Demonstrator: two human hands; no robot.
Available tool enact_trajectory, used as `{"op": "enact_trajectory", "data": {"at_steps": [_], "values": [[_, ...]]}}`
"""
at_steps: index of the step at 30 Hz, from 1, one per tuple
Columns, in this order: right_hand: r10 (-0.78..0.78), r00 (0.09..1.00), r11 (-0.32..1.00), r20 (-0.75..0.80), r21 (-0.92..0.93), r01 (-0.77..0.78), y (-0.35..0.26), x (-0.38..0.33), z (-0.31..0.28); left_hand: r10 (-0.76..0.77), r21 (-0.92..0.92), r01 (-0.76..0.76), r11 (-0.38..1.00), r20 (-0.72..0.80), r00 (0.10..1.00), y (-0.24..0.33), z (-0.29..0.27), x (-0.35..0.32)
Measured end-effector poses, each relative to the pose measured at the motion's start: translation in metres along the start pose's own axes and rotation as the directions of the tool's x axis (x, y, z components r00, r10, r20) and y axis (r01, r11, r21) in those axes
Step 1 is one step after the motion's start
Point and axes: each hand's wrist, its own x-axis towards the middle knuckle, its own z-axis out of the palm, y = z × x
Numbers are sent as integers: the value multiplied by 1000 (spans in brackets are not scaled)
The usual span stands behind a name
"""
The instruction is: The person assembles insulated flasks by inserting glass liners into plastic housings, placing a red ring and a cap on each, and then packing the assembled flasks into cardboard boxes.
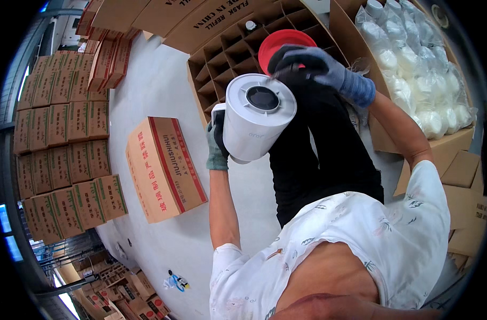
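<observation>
Head view shows a person looking down at both hands and a big white round plastic flask shell [257, 120] with a dark hole in the middle of its top. The left hand [218, 140], in a grey-green glove, wraps around the handle side of the shell and grips it tight. It holds the shell up in the air, tipped so the top faces the person, which likely makes the hole easy to see and reach.

The right hand [307, 65], in a grey and blue glove, sits just above the top rim of the shell. Its fingers curl over something dark, but I cannot tell what it is or how firmly it is held. Behind this hand is a red round lid [283, 42], resting over a brown cardboard box with a grid of dividers [227, 53]. The little cells probably keep each piece apart so nothing bumps.

To the right, an open cardboard box holds white parts in clear plastic bags [414, 64], close by for easy grabbing. On the grey floor [163, 90] lies a closed brown carton with red stripes [163, 168]. Stacks of cartons [67, 138] stand well apart on the left.
</observation>
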Motion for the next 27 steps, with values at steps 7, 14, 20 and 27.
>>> {"op": "enact_trajectory", "data": {"at_steps": [7,14,20,27], "values": [[-154,837,722,526,-519,458,-40,15,19,-10,-100,28,995,178,984,-8,-15,11],[-30,965,914,260,-384,132,-41,3,18,29,152,-35,988,38,999,19,1,3],[-155,896,874,417,-364,321,-40,6,20,-32,-10,33,999,13,999,17,1,-3],[-36,979,816,199,-559,144,-31,-21,31,633,468,-533,705,-76,771,45,27,-22]]}}
